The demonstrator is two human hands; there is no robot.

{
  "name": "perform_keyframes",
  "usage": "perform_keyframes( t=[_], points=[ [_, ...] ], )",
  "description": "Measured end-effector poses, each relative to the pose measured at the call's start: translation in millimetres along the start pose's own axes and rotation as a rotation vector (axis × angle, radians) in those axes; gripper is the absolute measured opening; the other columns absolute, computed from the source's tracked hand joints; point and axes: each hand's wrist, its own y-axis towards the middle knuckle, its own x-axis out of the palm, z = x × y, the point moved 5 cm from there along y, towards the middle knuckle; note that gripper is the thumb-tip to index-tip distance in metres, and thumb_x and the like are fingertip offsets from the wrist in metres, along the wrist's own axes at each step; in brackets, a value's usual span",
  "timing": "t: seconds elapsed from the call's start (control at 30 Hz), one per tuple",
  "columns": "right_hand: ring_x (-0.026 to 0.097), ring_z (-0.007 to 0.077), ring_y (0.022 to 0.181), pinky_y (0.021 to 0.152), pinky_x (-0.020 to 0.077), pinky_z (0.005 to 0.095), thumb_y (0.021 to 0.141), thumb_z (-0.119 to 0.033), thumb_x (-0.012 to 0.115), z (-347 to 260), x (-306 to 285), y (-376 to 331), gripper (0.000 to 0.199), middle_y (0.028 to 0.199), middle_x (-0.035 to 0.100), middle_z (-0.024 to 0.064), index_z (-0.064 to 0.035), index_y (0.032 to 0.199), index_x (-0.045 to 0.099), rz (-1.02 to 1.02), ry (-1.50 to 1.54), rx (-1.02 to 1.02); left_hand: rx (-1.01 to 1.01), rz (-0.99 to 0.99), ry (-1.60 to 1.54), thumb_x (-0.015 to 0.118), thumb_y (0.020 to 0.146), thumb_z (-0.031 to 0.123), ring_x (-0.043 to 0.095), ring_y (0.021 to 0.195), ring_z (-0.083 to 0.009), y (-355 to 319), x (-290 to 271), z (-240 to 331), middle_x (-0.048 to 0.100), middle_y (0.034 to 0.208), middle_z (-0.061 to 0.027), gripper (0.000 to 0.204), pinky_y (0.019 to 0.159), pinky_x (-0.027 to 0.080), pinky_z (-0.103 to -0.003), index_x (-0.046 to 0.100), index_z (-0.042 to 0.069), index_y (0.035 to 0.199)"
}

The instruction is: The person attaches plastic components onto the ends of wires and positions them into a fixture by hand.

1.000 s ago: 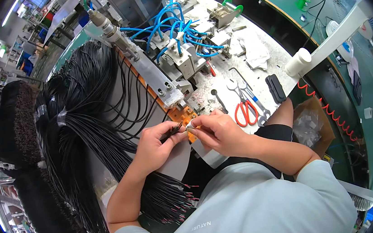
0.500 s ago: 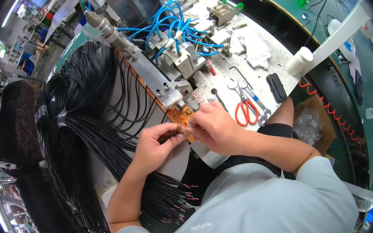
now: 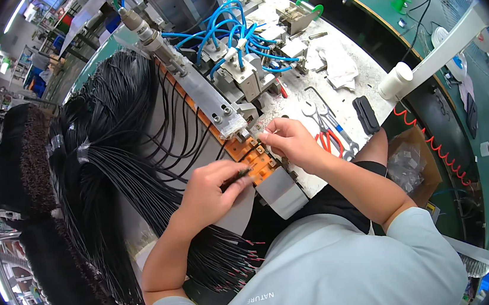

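Observation:
My left hand [image 3: 210,190] pinches a thin black wire [image 3: 233,181] and holds its end against the orange fixture plate [image 3: 252,158]. My right hand [image 3: 288,140] sits just right of the plate, fingers closed on a small pale part at the metal block [image 3: 235,123] of the machine. A large bundle of black wires [image 3: 112,166] spreads to the left, and its stripped ends [image 3: 232,261] lie under my left forearm.
A pneumatic machine with blue hoses [image 3: 238,40] stands behind the plate. Red-handled scissors [image 3: 328,141], wrenches [image 3: 318,115] and a black rectangular object [image 3: 366,115] lie on the white bench to the right. A white cylinder on an arm [image 3: 395,82] reaches in from the right.
My hands have moved apart. The right hand shifted up and right toward the metal block, while the left hand stayed at the orange plate with the wire.

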Motion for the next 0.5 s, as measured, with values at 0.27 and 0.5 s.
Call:
perform_keyframes(
  t=[0.27,0.5],
  points=[
    [0.042,0.0027,0.054,0.047,0.0336,0.0225,0.099,-0.023,0.060,0.3,-7.1,-5.8,0.020,0.065,0.047,-0.0068,-0.0035,0.093,0.056,0.152,-0.086,-0.076,0.054,0.091,0.080,0.073,0.082,0.004,0.064,0.068,-0.0146,1.1,-2.9,-1.1,0.071,0.088,-0.0088,0.018,0.059,0.051,-0.025,0.068,-0.003,0.098],
    [0.045,0.0085,0.049,0.045,0.0329,0.0253,0.093,-0.013,0.066,-52.6,9.2,-65.7,0.012,0.060,0.052,-0.0002,-0.0034,0.095,0.060,0.128,-0.431,-0.505,-0.279,0.033,-0.455,0.072,0.087,0.005,0.062,0.070,-0.0092,-3.5,-2.8,-15.3,0.070,0.085,-0.0040,0.015,0.062,0.051,-0.026,0.067,-0.004,0.098]
  ],
)
